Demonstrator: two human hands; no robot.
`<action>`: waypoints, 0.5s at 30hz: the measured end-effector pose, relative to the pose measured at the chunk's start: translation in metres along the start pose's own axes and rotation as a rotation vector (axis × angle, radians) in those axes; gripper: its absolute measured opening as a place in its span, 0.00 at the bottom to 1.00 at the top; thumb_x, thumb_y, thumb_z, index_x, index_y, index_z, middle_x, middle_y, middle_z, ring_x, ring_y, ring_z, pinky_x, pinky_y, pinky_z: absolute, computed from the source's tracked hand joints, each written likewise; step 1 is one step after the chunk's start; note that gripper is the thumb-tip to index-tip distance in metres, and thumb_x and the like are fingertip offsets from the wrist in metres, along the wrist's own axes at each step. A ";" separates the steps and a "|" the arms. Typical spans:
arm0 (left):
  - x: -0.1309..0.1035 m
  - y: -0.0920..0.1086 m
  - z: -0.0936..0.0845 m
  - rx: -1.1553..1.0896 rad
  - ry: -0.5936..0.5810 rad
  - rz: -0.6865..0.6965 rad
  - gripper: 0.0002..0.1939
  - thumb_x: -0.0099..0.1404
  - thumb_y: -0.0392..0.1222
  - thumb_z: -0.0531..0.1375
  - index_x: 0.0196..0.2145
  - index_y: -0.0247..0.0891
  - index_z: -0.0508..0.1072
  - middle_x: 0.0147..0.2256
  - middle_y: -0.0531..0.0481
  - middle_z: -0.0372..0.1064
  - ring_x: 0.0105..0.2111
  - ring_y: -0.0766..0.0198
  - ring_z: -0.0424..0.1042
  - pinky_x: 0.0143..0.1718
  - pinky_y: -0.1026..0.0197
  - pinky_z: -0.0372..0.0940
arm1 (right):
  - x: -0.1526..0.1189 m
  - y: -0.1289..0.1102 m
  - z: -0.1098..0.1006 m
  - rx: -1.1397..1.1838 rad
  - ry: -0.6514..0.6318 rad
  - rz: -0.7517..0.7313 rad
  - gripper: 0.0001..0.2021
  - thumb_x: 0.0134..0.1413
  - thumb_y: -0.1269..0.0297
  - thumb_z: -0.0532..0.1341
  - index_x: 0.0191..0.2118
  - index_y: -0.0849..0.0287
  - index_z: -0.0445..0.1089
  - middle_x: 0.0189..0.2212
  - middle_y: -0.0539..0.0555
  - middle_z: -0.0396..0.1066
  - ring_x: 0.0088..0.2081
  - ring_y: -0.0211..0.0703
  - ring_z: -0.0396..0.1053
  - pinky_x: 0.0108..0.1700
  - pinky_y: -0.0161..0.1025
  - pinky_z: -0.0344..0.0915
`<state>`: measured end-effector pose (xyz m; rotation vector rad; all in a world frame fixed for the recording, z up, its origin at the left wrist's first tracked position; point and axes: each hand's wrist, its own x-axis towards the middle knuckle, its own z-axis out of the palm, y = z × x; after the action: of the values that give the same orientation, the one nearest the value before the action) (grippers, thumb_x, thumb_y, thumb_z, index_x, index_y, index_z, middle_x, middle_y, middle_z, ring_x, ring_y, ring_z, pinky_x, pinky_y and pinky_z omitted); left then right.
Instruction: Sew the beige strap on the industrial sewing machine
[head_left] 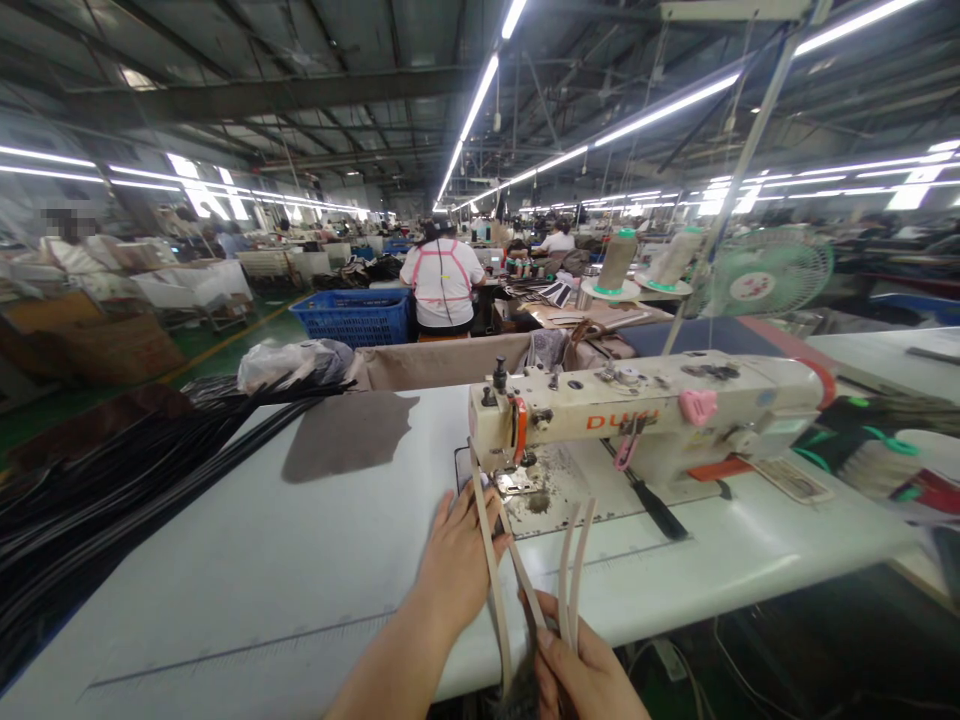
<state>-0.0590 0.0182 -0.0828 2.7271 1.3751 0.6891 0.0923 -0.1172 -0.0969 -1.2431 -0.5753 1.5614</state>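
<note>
My left hand [459,555] rests on the table just left of the needle area of a cream sewing machine [652,400]. Its fingers are stretched and somewhat apart, the tips close to the presser foot [517,483]. One narrow beige strip [491,590] hangs from the machine head and runs down across this hand. Another beige strip [525,580] leads from under the foot to my right hand [581,665]. That hand is closed on beige strips at the table's front edge, and two free ends [576,560] stick up from it. What lies below the fingers is cut off.
A brown-grey leather piece [349,435] lies on the white table [247,560]. Long dark strips [150,480] drape over its left side. A black-handled tool [656,508] lies by the machine. Behind are a blue crate [352,315], a seated person [442,275], thread cones [619,262] and a fan [772,275].
</note>
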 end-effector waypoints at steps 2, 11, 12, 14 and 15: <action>0.001 0.000 0.000 0.038 0.010 -0.015 0.22 0.76 0.45 0.57 0.65 0.43 0.67 0.67 0.42 0.65 0.68 0.44 0.61 0.69 0.32 0.55 | 0.004 0.001 0.002 0.001 0.012 0.011 0.51 0.42 0.31 0.71 0.62 0.64 0.62 0.14 0.40 0.63 0.12 0.33 0.57 0.14 0.30 0.49; 0.001 -0.006 -0.002 -0.080 0.013 0.050 0.19 0.78 0.44 0.54 0.61 0.40 0.72 0.61 0.45 0.73 0.64 0.51 0.68 0.68 0.38 0.60 | 0.001 -0.005 -0.002 -0.011 -0.026 -0.001 0.42 0.45 0.32 0.72 0.56 0.62 0.68 0.20 0.45 0.70 0.16 0.35 0.65 0.16 0.29 0.53; 0.000 -0.007 -0.002 -0.096 0.011 0.054 0.18 0.78 0.43 0.53 0.61 0.39 0.73 0.60 0.45 0.73 0.64 0.51 0.69 0.68 0.38 0.61 | -0.001 -0.005 -0.003 -0.010 -0.034 0.005 0.42 0.44 0.32 0.72 0.54 0.62 0.70 0.19 0.45 0.69 0.15 0.35 0.65 0.16 0.30 0.54; 0.000 -0.008 -0.002 -0.114 0.006 0.057 0.18 0.78 0.43 0.53 0.60 0.39 0.73 0.60 0.45 0.73 0.63 0.50 0.69 0.67 0.37 0.62 | -0.004 -0.005 -0.005 -0.011 -0.038 0.024 0.41 0.42 0.31 0.72 0.51 0.61 0.72 0.18 0.44 0.67 0.16 0.34 0.64 0.18 0.30 0.55; 0.000 -0.008 -0.001 -0.117 0.004 0.055 0.18 0.78 0.43 0.53 0.60 0.38 0.74 0.60 0.44 0.73 0.63 0.50 0.69 0.67 0.37 0.62 | -0.006 -0.005 -0.006 -0.007 -0.031 0.034 0.41 0.41 0.30 0.72 0.49 0.61 0.73 0.18 0.44 0.66 0.16 0.33 0.63 0.19 0.30 0.55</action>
<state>-0.0659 0.0230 -0.0833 2.6829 1.2233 0.7534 0.0994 -0.1218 -0.0928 -1.2420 -0.5830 1.6103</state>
